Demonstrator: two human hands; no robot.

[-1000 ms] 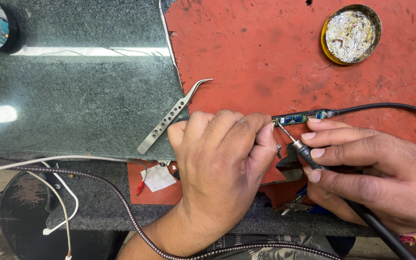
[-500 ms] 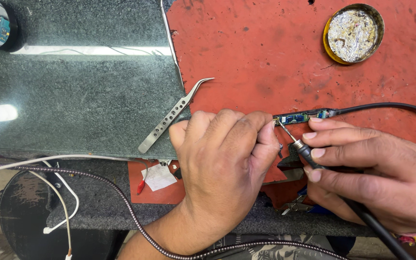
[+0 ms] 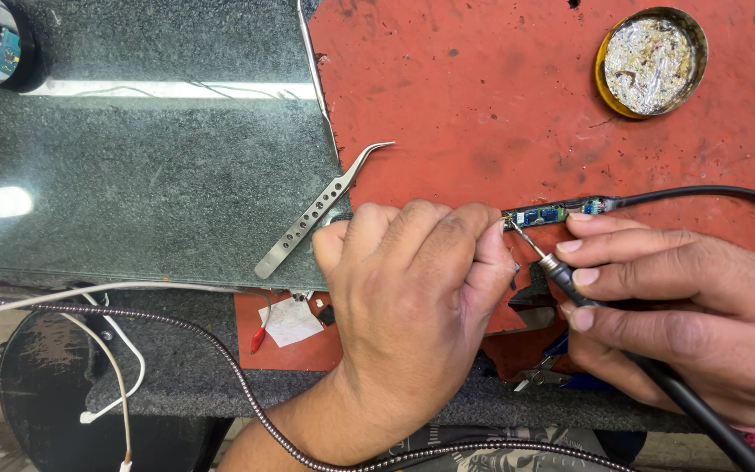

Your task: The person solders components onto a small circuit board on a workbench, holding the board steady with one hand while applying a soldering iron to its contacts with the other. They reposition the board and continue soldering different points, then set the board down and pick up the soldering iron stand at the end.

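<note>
While you are pinning the small circuit strip (image 3: 542,214) against the red mat (image 3: 482,105) just right of the frame's centre, your left hand (image 3: 412,297) is curling over its left end, fingers bunched together and pressing down; whether they are pinching the board's edge or only bearing on it cannot be told. Your right hand (image 3: 692,306) is closing around the soldering iron (image 3: 570,280) in a pen grip, its thin tip angling up-left to touch the strip's left end beside your left fingertips.

Item, strip: narrow, green-blue, judged very light, stiff and brittle, likely to skate on the mat; you are best taking it by its long edges, away from the heated end. A black cable (image 3: 709,192) is running off its right end toward the right edge.

Item, curved steel tweezers (image 3: 316,214), lying left of centre across the mat's edge, untouched. Item, round tin (image 3: 653,61) of crumpled silvery material, sitting upper right. Item, white wires (image 3: 115,350), trailing lower left
</note>
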